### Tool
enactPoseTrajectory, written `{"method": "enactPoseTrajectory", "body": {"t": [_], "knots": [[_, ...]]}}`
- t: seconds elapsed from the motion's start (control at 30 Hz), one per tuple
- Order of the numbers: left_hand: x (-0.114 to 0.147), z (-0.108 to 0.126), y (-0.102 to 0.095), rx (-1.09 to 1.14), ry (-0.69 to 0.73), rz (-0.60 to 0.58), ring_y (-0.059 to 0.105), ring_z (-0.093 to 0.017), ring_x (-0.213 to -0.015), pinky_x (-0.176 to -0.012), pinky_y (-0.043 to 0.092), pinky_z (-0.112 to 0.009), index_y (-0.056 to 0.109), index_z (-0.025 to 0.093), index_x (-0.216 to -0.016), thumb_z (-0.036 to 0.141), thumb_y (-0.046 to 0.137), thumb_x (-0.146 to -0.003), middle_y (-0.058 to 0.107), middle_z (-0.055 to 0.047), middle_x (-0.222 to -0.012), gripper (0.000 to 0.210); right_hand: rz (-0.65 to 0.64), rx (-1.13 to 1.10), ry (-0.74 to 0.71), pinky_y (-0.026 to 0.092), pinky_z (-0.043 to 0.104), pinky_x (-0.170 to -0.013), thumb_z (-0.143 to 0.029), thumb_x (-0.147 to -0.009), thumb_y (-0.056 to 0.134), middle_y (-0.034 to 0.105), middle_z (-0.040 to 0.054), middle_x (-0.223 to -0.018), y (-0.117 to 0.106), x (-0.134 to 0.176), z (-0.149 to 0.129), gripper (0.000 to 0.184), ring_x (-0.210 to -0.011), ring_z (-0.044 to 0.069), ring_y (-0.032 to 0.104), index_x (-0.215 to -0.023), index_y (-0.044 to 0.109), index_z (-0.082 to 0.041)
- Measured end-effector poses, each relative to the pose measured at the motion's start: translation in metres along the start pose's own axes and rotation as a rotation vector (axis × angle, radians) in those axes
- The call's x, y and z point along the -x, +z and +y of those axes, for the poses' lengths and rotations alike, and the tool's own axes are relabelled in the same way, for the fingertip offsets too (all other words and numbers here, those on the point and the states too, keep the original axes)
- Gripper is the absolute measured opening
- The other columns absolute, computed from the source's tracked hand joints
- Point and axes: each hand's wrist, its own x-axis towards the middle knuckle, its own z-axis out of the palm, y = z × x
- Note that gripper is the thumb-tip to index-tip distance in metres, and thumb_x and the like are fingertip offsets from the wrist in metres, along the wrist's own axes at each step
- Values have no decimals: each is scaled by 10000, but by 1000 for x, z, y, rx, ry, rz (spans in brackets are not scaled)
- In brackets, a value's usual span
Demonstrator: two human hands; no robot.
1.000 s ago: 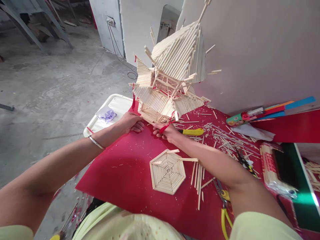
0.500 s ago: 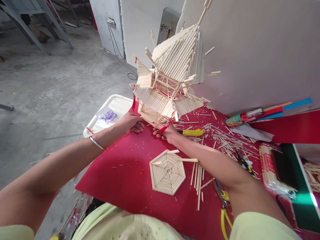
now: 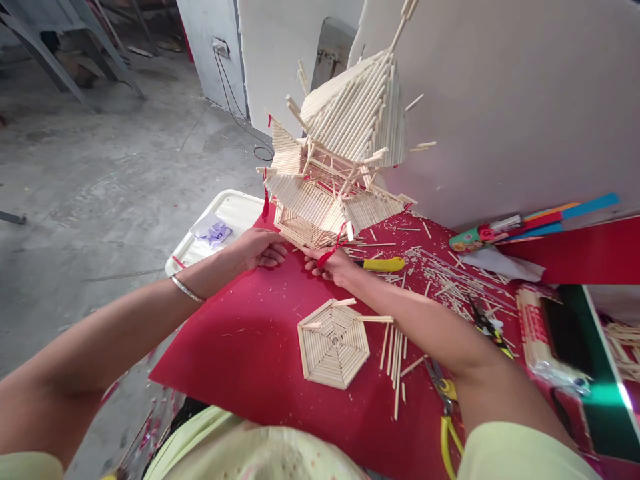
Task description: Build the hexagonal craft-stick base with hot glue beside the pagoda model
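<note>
Left hand [image 3: 261, 249], right hand [image 3: 330, 265], both at stick pagoda [image 3: 345, 123]

Cream stick model [image 3: 323, 200] on a deep red table [image 3: 240, 360]

Its roofs [image 3: 357, 110] carry parallel stripes, its tassels [image 3: 265, 205] are bright red; the near hexagonal panel [image 3: 334, 357] is cream too, in a concentric web pattern. At right, the pliers [image 3: 448, 391] have yellow handles and the far strips [image 3: 590, 206] are orange, red and blue; at left, the tray [image 3: 233, 201] is white.
</note>
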Motion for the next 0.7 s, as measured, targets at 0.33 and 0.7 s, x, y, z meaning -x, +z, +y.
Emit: {"method": "enactPoseTrajectory", "body": {"t": [0.33, 0.7], "knots": [[-3, 0, -1, -79, -73, -118, 587, -109, -411, -325, 393, -169, 732, 114, -727, 329, 779, -757, 703, -66, -606, 222, -105, 44, -81, 331, 111, -317, -467, -879, 806, 722, 6, -583, -16, -3, 4, 367, -388, 50, 587, -773, 681, -139], [9, -11, 28, -337, 214, -205, 421, -53, -346, -339, 264, -185, 663, 155, -575, 317, 855, -736, 641, -55, -539, 299, -119, 160, -347, 340, 128, -328, -418, -817, 857, 722, 25, -566, -28, 11, 9, 346, -398, 70, 598, -678, 709, -138]]}}
